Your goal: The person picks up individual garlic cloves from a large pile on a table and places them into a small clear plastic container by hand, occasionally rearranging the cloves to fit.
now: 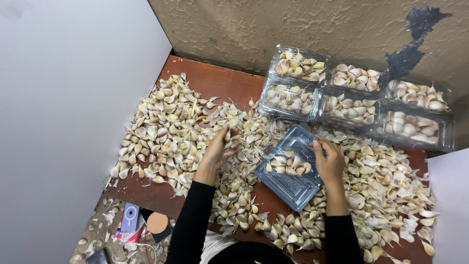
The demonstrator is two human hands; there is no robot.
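Note:
A big spread of loose garlic cloves (166, 132) covers a reddish-brown wooden table (215, 80). My left hand (219, 149) rests on the cloves in the middle of the pile, its fingers curled around a few of them. In front of me lies an open clear plastic clamshell tray (293, 188) holding a small heap of cloves. My right hand (330, 159) holds the tray's right edge, fingers bent over the rim. Both arms wear black sleeves.
Several filled clear trays of garlic (351, 100) stand stacked in two rows at the back right, against a rough beige wall. A white panel (68, 98) borders the table's left side. More cloves and skins (391, 195) lie to the right. Small items lie on the floor at lower left (132, 220).

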